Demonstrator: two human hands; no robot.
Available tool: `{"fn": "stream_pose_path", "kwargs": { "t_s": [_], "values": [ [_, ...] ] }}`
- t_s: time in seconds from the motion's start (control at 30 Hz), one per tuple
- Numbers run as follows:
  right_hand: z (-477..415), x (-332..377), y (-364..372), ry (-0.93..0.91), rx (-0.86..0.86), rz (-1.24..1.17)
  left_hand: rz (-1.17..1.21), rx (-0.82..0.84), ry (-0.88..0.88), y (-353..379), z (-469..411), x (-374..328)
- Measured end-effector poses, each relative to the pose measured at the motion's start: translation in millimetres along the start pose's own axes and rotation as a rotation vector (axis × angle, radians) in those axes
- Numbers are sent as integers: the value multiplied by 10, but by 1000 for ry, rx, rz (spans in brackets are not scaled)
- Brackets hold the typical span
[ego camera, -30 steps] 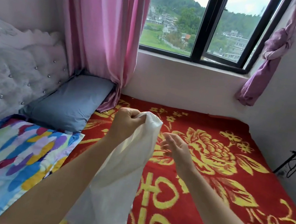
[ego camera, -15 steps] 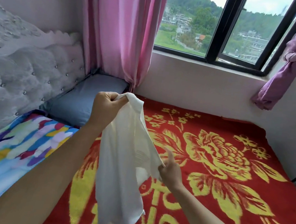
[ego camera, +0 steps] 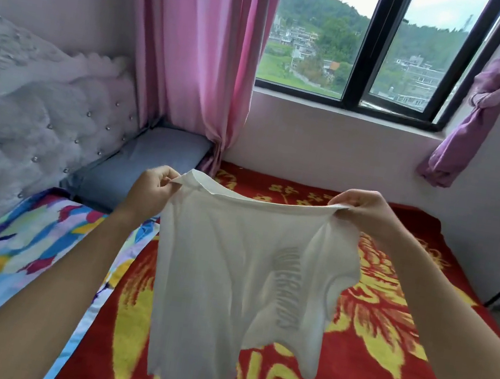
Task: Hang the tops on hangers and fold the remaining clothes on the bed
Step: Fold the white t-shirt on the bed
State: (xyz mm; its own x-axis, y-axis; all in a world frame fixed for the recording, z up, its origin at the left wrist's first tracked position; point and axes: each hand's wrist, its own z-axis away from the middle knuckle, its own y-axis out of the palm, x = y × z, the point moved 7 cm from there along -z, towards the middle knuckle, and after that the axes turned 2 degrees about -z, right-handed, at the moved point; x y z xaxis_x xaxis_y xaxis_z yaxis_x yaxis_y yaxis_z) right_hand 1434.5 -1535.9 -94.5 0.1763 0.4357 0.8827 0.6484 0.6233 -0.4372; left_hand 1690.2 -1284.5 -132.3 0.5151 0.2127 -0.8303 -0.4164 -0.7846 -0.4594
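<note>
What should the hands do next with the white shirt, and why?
Probably turn the white T-shirt upright: the left hand and right hand pinch its stretched top edge, but its lettering runs vertically, so it seems held sideways above the red blanket. No hanger shows.

Bare left grip (ego camera: 151, 193), bare right grip (ego camera: 366, 211), forearms (ego camera: 65, 274) likewise bare.

I see a thin white top (ego camera: 229, 268) up in the air over the red and yellow bed (ego camera: 379, 357). Its top edge is pulled wide. The left hand (ego camera: 153, 190) pinches one end and the right hand (ego camera: 366, 209) the other. The rest hangs loose and wrinkly, with faint grey letters showing through.
</note>
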Motion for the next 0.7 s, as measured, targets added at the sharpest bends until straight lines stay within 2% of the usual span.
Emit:
{"fn": "stream_pose_path", "kwargs": {
  "t_s": [0.17,0.3,0.4,0.5,0.6,0.7],
  "values": [
    [18,76,-121,148,79,-60,235,134,-199,236,4,83],
    [94,30,-83,309,211,-138,367,189,-203,284,-6,45],
    [135,108,14,335,264,-188,422,138,-218,262,-23,81],
    [129,218,143,330,254,-193,200,-21,-201,268,-15,120],
    [102,305,334,338,198,-258,112,-119,-86,394,81,-23],
    [56,339,542,349,116,-280,227,-15,127,632,306,-382]
  ]
}}
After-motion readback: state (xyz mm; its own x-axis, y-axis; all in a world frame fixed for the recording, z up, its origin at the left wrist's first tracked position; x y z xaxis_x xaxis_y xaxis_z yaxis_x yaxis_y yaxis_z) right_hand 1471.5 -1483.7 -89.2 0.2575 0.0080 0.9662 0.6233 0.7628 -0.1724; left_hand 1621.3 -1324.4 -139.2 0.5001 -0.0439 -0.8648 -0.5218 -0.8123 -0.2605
